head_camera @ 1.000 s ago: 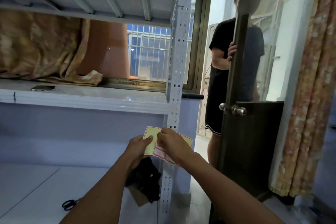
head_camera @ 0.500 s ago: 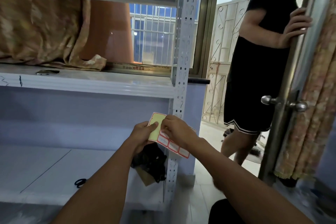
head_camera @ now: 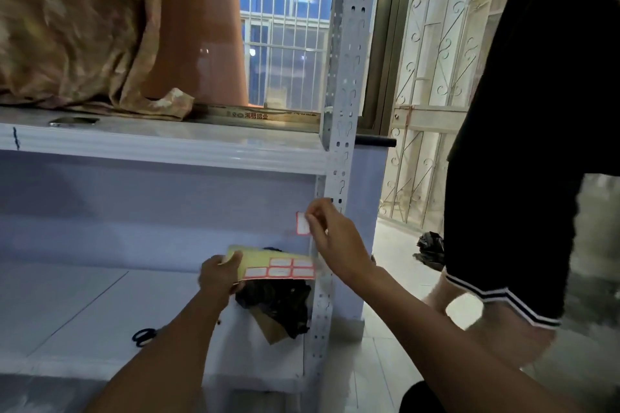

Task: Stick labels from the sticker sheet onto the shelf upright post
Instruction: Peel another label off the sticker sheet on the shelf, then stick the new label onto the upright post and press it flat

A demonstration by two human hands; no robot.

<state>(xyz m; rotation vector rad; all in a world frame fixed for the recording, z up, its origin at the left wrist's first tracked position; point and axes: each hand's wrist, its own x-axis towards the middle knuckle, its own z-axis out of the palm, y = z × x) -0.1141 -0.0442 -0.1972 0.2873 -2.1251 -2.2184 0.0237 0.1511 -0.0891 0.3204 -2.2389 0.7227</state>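
The yellow sticker sheet [head_camera: 268, 263], with several red-bordered white labels left on its right part, is held at its left end by my left hand [head_camera: 219, 275]. My right hand [head_camera: 332, 235] pinches one peeled label [head_camera: 303, 224] by its right edge. That label hangs just left of the white perforated shelf upright post [head_camera: 345, 84], a little below the middle shelf. I cannot tell whether the label touches the post.
A phone [head_camera: 73, 121] and patterned cloth [head_camera: 73, 37] lie on the middle shelf [head_camera: 161, 147]. On the lower shelf are black scissors [head_camera: 144, 336] and a black bag [head_camera: 278, 305]. A person in black clothes [head_camera: 523, 144] stands close at the right by the doorway.
My right hand has peeled one label off the sheet and lifted it up toward the post. My left hand lowered the sheet. The person at the right has come closer.
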